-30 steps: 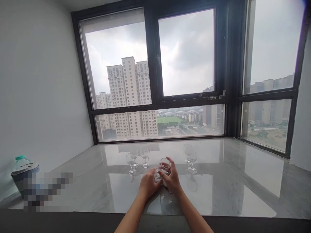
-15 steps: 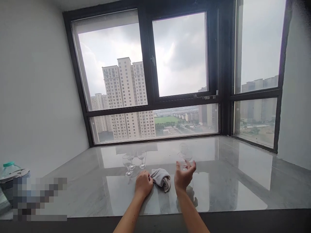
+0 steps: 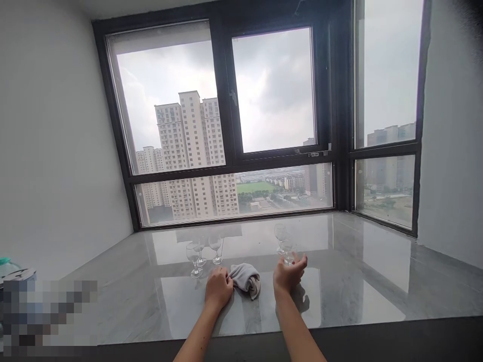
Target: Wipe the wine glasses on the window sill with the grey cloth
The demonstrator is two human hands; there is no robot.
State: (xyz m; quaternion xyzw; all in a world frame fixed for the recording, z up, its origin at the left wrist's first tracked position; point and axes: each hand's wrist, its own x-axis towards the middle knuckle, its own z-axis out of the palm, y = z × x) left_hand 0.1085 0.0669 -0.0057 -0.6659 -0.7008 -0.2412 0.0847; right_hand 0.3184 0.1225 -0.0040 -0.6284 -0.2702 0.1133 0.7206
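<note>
My left hand (image 3: pixel 219 288) is closed, resting on the glossy sill, its fingers pressed at the edge of a crumpled grey cloth (image 3: pixel 246 279). Just beyond it stand three clear stemmed glasses: a front glass (image 3: pixel 193 256), a second glass (image 3: pixel 201 246) and a right-hand glass (image 3: pixel 216 245). My right hand (image 3: pixel 289 274) is beside a near stemmed glass (image 3: pixel 289 246), its thumb and fingers apart. The hand covers part of that glass's lower end, so contact is hard to make out. Another stemmed glass (image 3: pixel 279 233) stands upright just behind.
A grey marbled sill (image 3: pixel 358 296) reflects the dark-framed window (image 3: pixel 234 163) behind it. White walls bound both sides. A container with a green top (image 3: pixel 5 261) and a blurred patch sit at the left edge. The sill's front edge (image 3: pixel 377 324) runs below my forearms.
The view has shifted slightly, moving the scene left. My right hand has moved a little right relative to the sill and its fingers are less spread. My left hand stays at the cloth.
</note>
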